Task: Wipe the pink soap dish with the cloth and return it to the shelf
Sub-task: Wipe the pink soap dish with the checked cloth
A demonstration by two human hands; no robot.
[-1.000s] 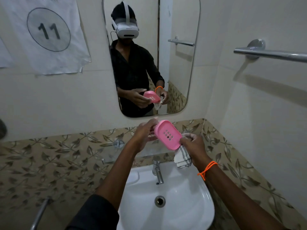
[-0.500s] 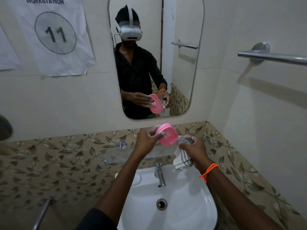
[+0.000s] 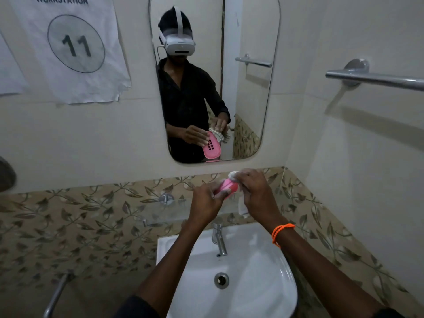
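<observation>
Nearest the camera, the white basin (image 3: 241, 292) sits low in the view with its round drain (image 3: 221, 280) in the middle and a chrome tap (image 3: 219, 239) at its back edge. Both forearms reach over the basin, and an orange thread band (image 3: 281, 231) circles the right wrist. Just above and beyond the tap, the left hand (image 3: 205, 203) grips the pink soap dish (image 3: 227, 188), its fingers curled round the near end of the dish, which is tilted on edge. The right hand (image 3: 257, 193) is just beside it on the dish's right side, fingers bent round the cloth (image 3: 234, 175) and pressing it against the dish's upper end; a loose piece of cloth hangs below that hand. Under the hands, above the tap, a glass shelf (image 3: 160, 212) juts from the leaf-patterned tile band (image 3: 80, 216). Farther back, above the tap, the mirror (image 3: 250, 99) hangs on the wall and reflects a person in a dark shirt wearing a white headset, with the dish's slotted inside facing the glass. Left of the mirror is a paper sign (image 3: 73, 47) marked with 11, and to the mirror's right a metal towel rail (image 3: 376, 79) is fixed on the side wall.
</observation>
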